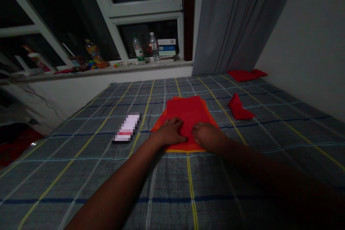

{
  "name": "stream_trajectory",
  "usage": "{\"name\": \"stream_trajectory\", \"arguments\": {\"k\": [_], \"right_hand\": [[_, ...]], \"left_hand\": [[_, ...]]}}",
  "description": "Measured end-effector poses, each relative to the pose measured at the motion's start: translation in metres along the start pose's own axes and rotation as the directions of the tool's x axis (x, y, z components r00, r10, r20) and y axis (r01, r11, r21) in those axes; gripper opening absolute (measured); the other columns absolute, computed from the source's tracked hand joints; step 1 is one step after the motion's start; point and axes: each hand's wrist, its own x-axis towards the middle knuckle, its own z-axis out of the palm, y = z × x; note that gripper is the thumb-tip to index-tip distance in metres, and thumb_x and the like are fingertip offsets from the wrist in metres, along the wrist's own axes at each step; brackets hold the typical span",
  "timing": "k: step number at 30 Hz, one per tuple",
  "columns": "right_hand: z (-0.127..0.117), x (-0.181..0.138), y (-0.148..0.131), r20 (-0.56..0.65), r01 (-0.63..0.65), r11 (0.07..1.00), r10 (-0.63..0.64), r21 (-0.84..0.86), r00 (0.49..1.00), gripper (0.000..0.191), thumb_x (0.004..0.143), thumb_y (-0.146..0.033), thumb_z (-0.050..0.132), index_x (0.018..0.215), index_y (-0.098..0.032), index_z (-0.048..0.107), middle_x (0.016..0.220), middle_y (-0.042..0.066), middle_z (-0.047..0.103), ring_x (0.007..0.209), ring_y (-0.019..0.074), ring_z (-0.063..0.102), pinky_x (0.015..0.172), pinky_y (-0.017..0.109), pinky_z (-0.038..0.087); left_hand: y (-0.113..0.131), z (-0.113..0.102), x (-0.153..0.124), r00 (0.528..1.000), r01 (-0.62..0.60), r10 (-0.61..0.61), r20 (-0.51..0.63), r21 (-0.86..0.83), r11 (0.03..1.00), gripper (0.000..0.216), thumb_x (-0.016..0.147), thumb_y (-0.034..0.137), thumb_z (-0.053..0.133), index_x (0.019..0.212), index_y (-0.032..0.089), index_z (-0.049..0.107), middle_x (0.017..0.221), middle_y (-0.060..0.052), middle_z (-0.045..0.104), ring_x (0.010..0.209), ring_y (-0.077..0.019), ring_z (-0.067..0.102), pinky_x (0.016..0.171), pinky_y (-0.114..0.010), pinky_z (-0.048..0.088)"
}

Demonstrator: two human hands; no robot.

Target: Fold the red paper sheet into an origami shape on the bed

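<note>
A sheet of red paper lies on a stack of orange and yellow paper in the middle of the bed. My left hand rests on the red sheet, fingers spread and thumb stretched to the right. Just to the right, my right hand is closed, its curled fingers at the red paper near the lower right of the stack. What lies under those fingertips is hidden. A folded red paper piece stands on the bed to the right of the stack.
A phone with a lit, blurred screen lies left of the paper on the checked bedsheet. More red items lie by the grey curtain. Bottles and stacked boxes stand on the windowsill at the back.
</note>
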Motion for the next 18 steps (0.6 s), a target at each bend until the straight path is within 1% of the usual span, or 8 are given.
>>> {"name": "stream_trajectory", "arguments": {"k": [4, 7, 9, 11, 15, 18], "right_hand": [[-0.006, -0.002, -0.008, 0.008, -0.016, 1.0, 0.016, 0.018, 1.0, 0.024, 0.094, -0.021, 0.049, 0.096, -0.016, 0.072, 0.098, 0.011, 0.07, 0.093, 0.0251, 0.062, 0.082, 0.037, 0.044], [-0.006, -0.001, -0.005, 0.018, -0.055, 0.998, 0.055, 0.019, 0.998, 0.026, 0.095, -0.021, 0.047, 0.097, -0.015, 0.072, 0.1, 0.012, 0.069, 0.096, 0.0253, 0.061, 0.084, 0.036, 0.044], [-0.004, 0.0, 0.001, 0.019, -0.089, 0.996, 0.089, 0.014, 0.996, 0.027, 0.095, -0.021, 0.046, 0.098, -0.014, 0.072, 0.1, 0.013, 0.069, 0.096, 0.0252, 0.06, 0.086, 0.036, 0.043], [0.0, 0.0, 0.006, 0.019, -0.127, 0.992, 0.127, 0.014, 0.992, 0.026, 0.094, -0.021, 0.047, 0.098, -0.014, 0.072, 0.101, 0.013, 0.068, 0.096, 0.0254, 0.059, 0.087, 0.037, 0.043], [0.003, 0.0, 0.014, 0.013, -0.211, 0.977, 0.211, -0.002, 0.977, 0.028, 0.096, -0.022, 0.044, 0.099, -0.015, 0.072, 0.106, 0.015, 0.068, 0.097, 0.0277, 0.059, 0.082, 0.039, 0.044], [0.004, 0.0, 0.017, 0.008, -0.288, 0.957, 0.288, -0.023, 0.957, 0.03, 0.096, -0.023, 0.043, 0.102, -0.013, 0.071, 0.109, 0.018, 0.067, 0.101, 0.0302, 0.059, 0.08, 0.04, 0.045]], "left_hand": [[0.002, -0.001, -0.001, 1.0, -0.003, 0.003, 0.003, 0.001, 1.0, 0.093, 0.076, 0.068, 0.056, 0.151, 0.016, 0.038, 0.157, -0.013, 0.035, 0.139, -0.0351, 0.037, 0.114, -0.041, 0.032], [0.001, 0.0, 0.0, 1.0, -0.017, 0.017, -0.012, -0.003, 1.0, 0.09, 0.076, 0.068, 0.056, 0.15, 0.019, 0.04, 0.156, -0.012, 0.037, 0.138, -0.0341, 0.038, 0.115, -0.041, 0.031], [-0.001, 0.002, 0.001, 0.999, -0.028, 0.028, -0.026, -0.008, 1.0, 0.09, 0.076, 0.071, 0.055, 0.15, 0.02, 0.041, 0.155, -0.011, 0.038, 0.137, -0.0341, 0.039, 0.115, -0.041, 0.03], [-0.003, 0.004, 0.002, 0.999, -0.041, 0.04, -0.035, -0.009, 0.999, 0.093, 0.076, 0.074, 0.053, 0.15, 0.019, 0.041, 0.154, -0.011, 0.038, 0.137, -0.0348, 0.039, 0.116, -0.042, 0.029], [-0.005, 0.006, 0.004, 0.999, -0.037, 0.036, -0.027, -0.01, 0.999, 0.094, 0.075, 0.076, 0.052, 0.151, 0.02, 0.04, 0.155, -0.01, 0.037, 0.137, -0.0357, 0.037, 0.115, -0.043, 0.029], [-0.005, 0.005, 0.004, 0.999, -0.039, 0.039, -0.022, -0.017, 0.999, 0.094, 0.075, 0.076, 0.053, 0.151, 0.022, 0.04, 0.156, -0.01, 0.037, 0.138, -0.0353, 0.037, 0.116, -0.044, 0.028]]}}
